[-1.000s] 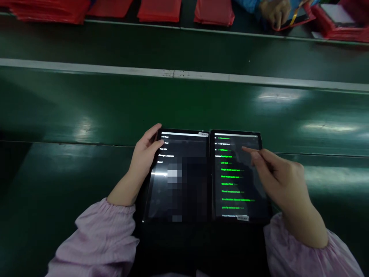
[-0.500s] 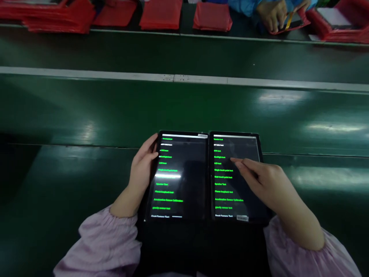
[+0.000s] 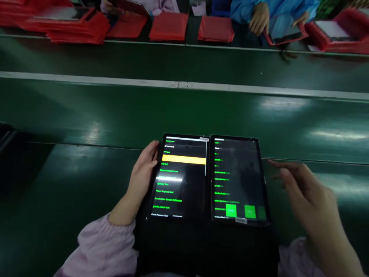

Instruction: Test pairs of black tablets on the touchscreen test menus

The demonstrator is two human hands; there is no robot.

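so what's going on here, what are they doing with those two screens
The person's left hand is at the outer edge of the left tablet, whose list has a yellow band across one row. Their right hand is off to the right of the other tablet, holding nothing, finger outstretched; that screen shows a blurred list with green boxes near the bottom. Across the way, someone in blue sleeves works beside red pouches.
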